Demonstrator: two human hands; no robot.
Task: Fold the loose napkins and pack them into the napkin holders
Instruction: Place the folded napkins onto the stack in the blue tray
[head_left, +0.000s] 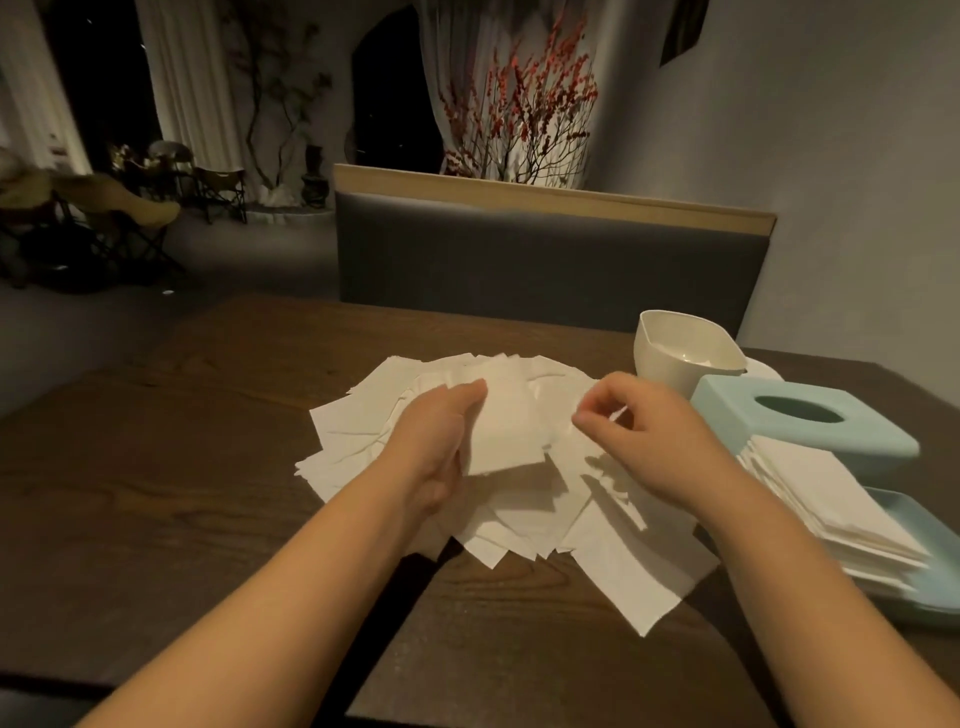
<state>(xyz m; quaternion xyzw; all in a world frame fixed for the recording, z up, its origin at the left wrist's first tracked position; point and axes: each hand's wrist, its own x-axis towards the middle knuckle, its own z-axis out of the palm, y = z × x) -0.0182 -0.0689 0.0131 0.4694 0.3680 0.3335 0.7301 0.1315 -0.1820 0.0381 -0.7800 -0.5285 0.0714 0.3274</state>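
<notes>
The loose white paper napkins look thin and creased; the dark wooden table is matt-grained; the cream bowl is glossy.

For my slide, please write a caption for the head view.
Left hand holds a folded napkin above loose napkins; right hand pinches its edge.

L hand holds a folded napkin over the loose napkin pile on the table. R hand pinches a sheet corner. Teal holder lid leans on stacked napkins in the tray; white bowl behind.
</notes>
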